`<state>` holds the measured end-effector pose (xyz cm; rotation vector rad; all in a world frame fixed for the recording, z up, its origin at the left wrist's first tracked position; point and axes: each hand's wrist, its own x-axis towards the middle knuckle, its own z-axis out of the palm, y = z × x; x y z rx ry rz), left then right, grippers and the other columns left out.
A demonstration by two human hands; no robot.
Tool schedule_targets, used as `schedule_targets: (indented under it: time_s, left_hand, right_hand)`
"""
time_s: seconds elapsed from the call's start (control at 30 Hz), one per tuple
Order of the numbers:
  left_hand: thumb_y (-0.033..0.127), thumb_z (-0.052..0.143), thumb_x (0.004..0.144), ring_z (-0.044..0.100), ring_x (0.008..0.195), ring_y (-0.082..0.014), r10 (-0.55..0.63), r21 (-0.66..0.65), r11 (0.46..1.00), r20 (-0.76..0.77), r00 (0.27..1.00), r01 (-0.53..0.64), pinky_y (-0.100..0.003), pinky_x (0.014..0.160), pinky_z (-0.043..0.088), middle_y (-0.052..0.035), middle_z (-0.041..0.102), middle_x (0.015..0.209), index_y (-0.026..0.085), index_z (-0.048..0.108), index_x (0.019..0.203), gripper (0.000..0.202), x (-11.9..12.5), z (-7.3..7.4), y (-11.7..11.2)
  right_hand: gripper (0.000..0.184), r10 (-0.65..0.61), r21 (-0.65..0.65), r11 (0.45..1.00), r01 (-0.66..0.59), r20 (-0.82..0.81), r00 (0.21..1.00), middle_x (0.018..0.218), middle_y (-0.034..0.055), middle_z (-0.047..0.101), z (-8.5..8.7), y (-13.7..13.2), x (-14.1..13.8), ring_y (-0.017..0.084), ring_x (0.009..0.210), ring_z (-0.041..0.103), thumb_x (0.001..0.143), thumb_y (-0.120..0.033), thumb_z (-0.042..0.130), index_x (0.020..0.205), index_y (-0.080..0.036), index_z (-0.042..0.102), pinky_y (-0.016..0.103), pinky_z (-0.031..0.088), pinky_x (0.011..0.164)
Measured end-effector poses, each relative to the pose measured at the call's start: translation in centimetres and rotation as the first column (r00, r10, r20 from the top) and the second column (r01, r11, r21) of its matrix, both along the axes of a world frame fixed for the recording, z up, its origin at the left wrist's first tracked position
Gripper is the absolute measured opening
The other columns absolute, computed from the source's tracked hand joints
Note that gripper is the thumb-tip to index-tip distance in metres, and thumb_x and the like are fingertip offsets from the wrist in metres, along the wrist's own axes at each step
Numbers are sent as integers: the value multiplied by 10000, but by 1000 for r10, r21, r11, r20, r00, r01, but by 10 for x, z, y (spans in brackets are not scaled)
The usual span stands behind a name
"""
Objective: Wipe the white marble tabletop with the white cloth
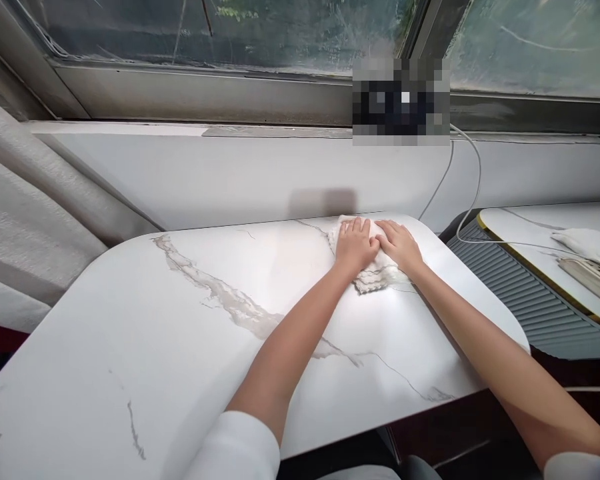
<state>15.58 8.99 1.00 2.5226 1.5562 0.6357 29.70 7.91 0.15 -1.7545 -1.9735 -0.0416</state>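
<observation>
The smooth, round-cornered table shows grey marble-like veining; near its far edge, the left hand lies flat, fingers slightly spread, and the right hand lies flat beside it, fingers closer together, both probably flattened to press evenly on the soft, rumpled white cloth beneath; beyond rises a plain white wall under a metal-framed window

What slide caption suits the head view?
Left hand and right hand on a white cloth atop a grey-veined white table.
</observation>
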Motion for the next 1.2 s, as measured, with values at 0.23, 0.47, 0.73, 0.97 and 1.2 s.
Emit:
schedule_targets:
  time_s: [0.23, 0.47, 0.73, 0.97, 1.2]
  left_hand:
    - [295, 336, 971, 376, 1393, -217, 4, -3, 1000, -30, 1000, -4, -365, 1204, 196, -108, 474, 1484, 108, 483, 1402, 493, -12, 2, 39]
    - [270, 358, 966, 457, 1313, -222, 23, 32, 999, -48, 999, -22, -368, 1168, 257, -89, 551, 1410, 142, 536, 1340, 433, -43, 6, 56]
    - [266, 327, 979, 435, 1347, -223, 110, 43, 993, -85, 990, -107, -375, 1179, 237, -97, 505, 1460, 127, 495, 1389, 464, -82, 4, 52]
    - [277, 309, 980, 361, 1409, -211, 157, 28, 988, -109, 982, -155, -373, 1205, 191, -101, 439, 1513, 114, 440, 1440, 505, -97, 4, 27]
    - [301, 311, 988, 323, 1438, -199, 141, 6, 990, -138, 980, -142, -374, 1214, 174, -91, 393, 1543, 126, 424, 1455, 512, -105, 5, -9]
  right_hand:
    - [459, -15, -4, 1000, 15, 61, 998, 1335, 114, 601, -1, 40, -13, 281, 1263, 506, 903, -312, 333, 1286, -198, 558, 494, 319, 1106]
    - [450, -12, -6, 1000, 12, 117, 993, 1327, 136, 594, -2, 66, -45, 296, 1252, 492, 905, -264, 324, 1288, -168, 541, 476, 298, 1106]
    - [452, 45, -40, 998, -42, 95, 994, 1373, 124, 562, 0, 68, -87, 299, 1294, 446, 928, -273, 309, 1310, -168, 526, 486, 269, 1128]
    - [509, 119, -23, 993, -117, 106, 987, 1457, 124, 494, -4, 49, -101, 300, 1373, 389, 954, -277, 285, 1416, -170, 470, 520, 244, 1146]
    - [535, 167, -36, 986, -164, 135, 977, 1530, 129, 407, -6, 5, -104, 299, 1442, 302, 967, -285, 279, 1470, -154, 408, 538, 213, 1172]
